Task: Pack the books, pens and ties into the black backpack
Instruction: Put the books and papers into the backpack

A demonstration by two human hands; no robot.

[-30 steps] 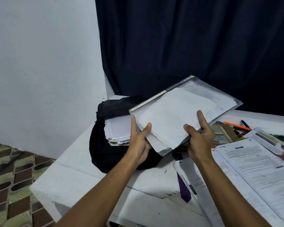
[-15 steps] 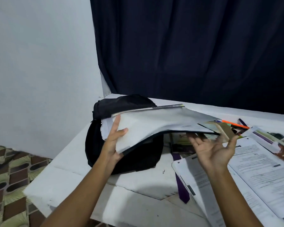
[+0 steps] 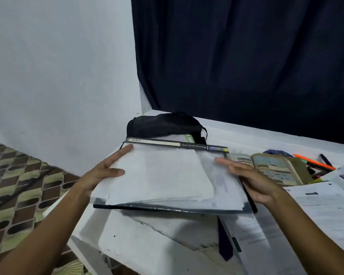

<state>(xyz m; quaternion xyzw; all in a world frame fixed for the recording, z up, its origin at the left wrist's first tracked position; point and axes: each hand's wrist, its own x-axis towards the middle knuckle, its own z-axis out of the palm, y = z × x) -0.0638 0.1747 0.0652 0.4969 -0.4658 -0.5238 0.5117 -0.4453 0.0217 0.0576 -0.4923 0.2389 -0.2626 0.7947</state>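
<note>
the file has dropped flat over the backpack, not yet inside. left hand grips its edge; right hand rests spread against the other edge.

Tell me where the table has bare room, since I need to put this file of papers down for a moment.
Bare tabletop shows at the near left corner, below the file of papers and left of the purple tie. Another bare strip runs along the back edge, between the black backpack and the curtain. The right side is crowded with open books, pens and printed sheets.
</note>
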